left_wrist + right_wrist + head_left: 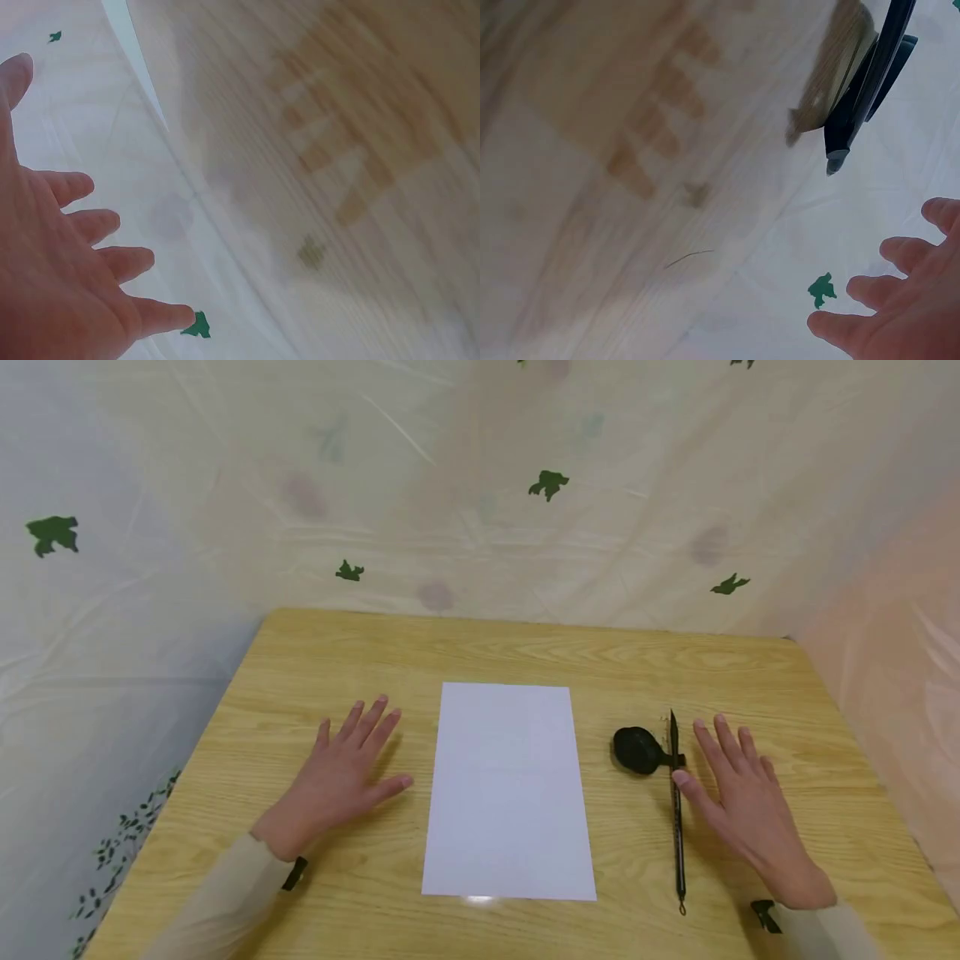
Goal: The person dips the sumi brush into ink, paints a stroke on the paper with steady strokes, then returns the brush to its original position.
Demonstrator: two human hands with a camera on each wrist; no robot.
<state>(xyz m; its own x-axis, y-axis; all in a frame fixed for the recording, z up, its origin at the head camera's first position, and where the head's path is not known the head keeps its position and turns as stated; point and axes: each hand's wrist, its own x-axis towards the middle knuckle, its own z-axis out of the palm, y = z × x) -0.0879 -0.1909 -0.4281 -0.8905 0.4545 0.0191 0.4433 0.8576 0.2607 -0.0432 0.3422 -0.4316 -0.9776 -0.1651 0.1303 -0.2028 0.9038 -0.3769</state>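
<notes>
On the grained table (pixel 360 652): rectangular paper (pixel 507 793); a slender brush (pixel 678 827).

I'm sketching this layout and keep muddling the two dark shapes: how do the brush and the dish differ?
Shape: the brush is long and thin, while the dish is rounded with a short handle.
Direction: the brush runs near to far, whereas the dish's handle points right.
Position: the brush lies across the handle; the dish's round part is left of it.
Both look black.

Paper (pixel 507 793) white; brush (pixel 678 847) and dish (pixel 637 750) black; tabletop (pixel 360 893) yellow-brown, wood-grained; backdrop (pixel 465 518) pale, green bird shapes (pixel 550 484).
</notes>
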